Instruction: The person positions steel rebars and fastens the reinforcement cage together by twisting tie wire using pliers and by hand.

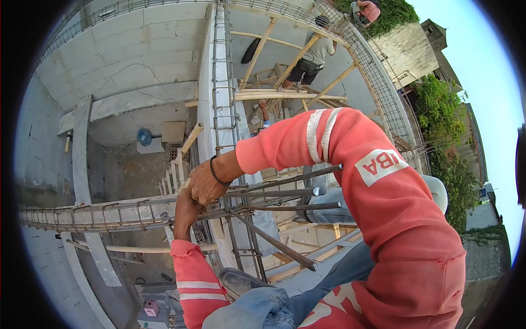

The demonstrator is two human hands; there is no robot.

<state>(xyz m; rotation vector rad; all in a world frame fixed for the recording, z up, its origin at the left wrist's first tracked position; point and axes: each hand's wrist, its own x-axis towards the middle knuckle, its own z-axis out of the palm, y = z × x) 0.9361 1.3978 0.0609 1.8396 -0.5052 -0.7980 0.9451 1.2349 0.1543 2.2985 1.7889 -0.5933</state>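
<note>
My right hand (209, 181), with a dark band at the wrist, is closed at the corner where steel rebar cages meet. Pressed against it from below is my left hand (187, 213), its fingers closed and partly covered by the right. Whatever lies between the fingers is hidden. Several loose rebar ends (285, 193) stick out to the right, just past my hands. One rebar cage (109, 215) runs left along a wall top; another rebar cage (220, 71) runs away from me. A small grey metal piece (166, 217) shows beside my left hand.
My shoe (241, 282) and jeans are below the bars. Bamboo poles (290, 95) form scaffolding ahead, with one person (315, 57) among them and another person (366, 12) higher up. Deep rooms lie either side; a blue container (144, 137) sits down left.
</note>
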